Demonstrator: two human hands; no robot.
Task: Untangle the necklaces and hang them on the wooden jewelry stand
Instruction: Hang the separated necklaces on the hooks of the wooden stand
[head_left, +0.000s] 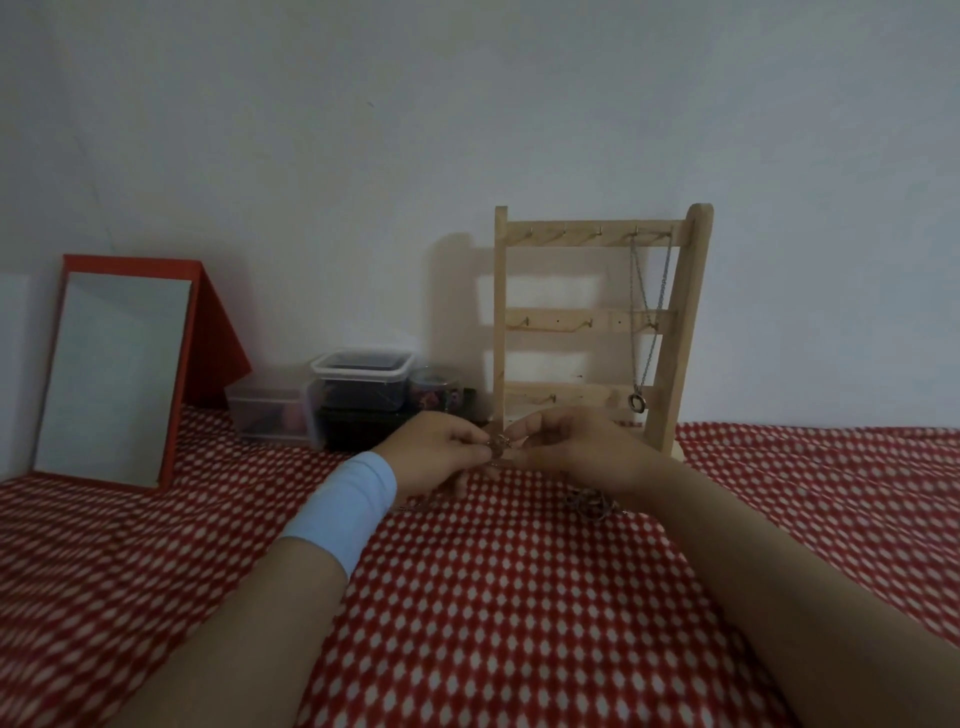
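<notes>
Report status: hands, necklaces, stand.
Left hand and right hand both pinching a chain knot above the cloth. One necklace hangs from the wooden stand, top rail. Loose chain lies by right wrist; boxes left of stand, not obstructing.

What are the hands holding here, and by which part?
The left hand and right hand pinch a tangled necklace at its knot between them; exact link too blurred to tell.

Left hand (441, 451) and right hand (566, 448) pinched a tangled necklace (500, 445) together before the wooden jewelry stand (597, 322), one chain necklace (645, 322) hung there; red patterned cloth (519, 597) beneath.
</notes>
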